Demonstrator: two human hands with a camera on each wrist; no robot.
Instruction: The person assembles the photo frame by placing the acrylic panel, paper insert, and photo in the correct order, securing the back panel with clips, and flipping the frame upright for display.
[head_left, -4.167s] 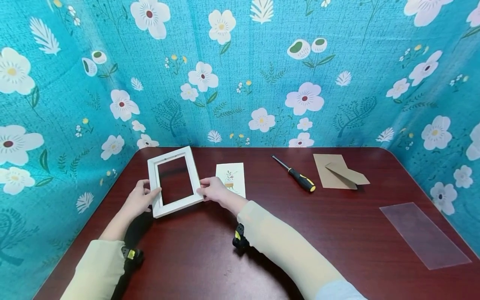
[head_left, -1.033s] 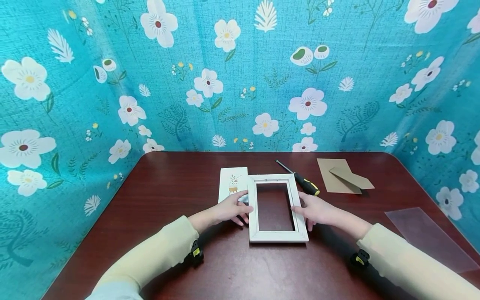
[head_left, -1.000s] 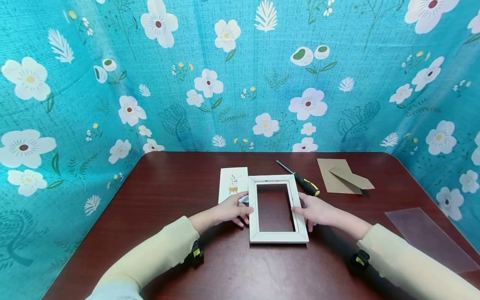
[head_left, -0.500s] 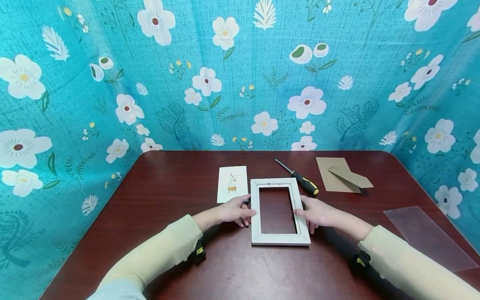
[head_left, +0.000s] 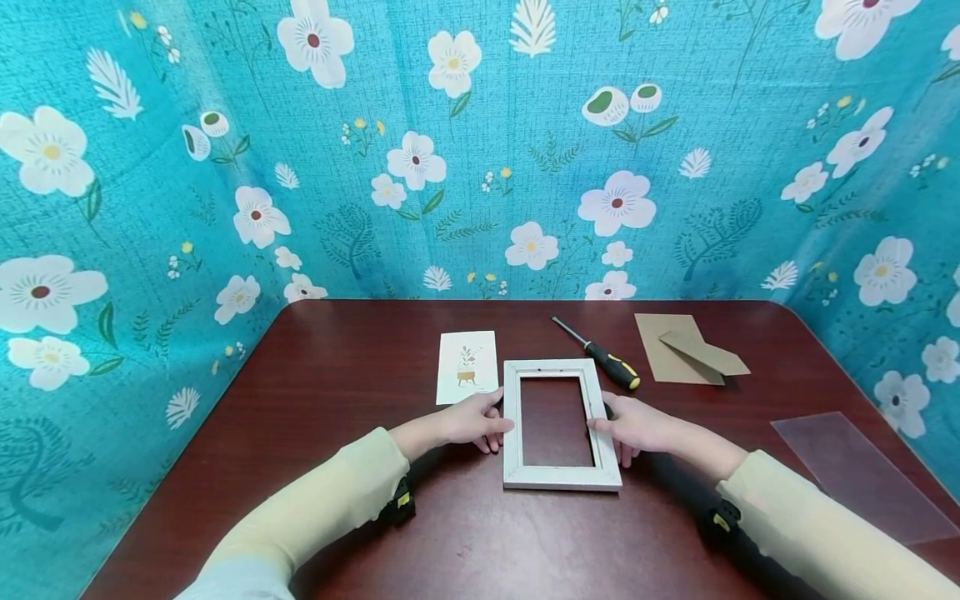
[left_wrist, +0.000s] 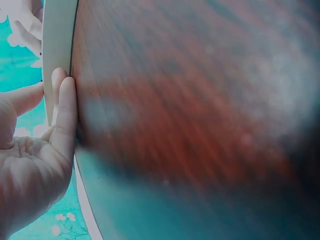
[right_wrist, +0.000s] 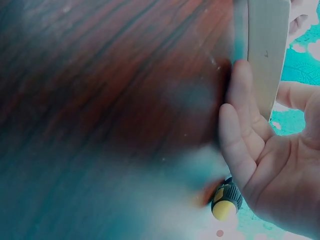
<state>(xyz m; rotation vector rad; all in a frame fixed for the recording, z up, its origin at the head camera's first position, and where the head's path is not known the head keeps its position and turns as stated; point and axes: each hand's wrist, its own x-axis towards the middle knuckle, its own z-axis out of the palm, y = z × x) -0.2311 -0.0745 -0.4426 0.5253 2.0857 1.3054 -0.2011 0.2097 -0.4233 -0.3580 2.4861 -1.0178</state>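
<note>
A white picture frame (head_left: 562,478), with nothing in its opening, lies flat or nearly so in front of me, long sides pointing away. My left hand (head_left: 476,419) grips its left side, thumb on the upper face. On the opposite side my right hand (head_left: 637,423) holds it the same way. The left wrist view has the frame's side edge (left_wrist: 57,40) between thumb and fingers. Fingertips (right_wrist: 242,75) of the right hand reach under the frame in the right wrist view. A printed card (head_left: 467,367) lies just beyond the left hand.
Behind the right hand lies a black and yellow screwdriver (head_left: 611,365). A brown backing board (head_left: 663,346) with a folded-out stand is farther right, and a clear sheet (head_left: 862,475) lies near the table's right edge. A floral curtain (head_left: 480,150) closes off the back.
The picture frame has come from the far left to the middle, straightened, carried by both hands. Over the last second it shifted slightly right and nearer, off the card's corner.
</note>
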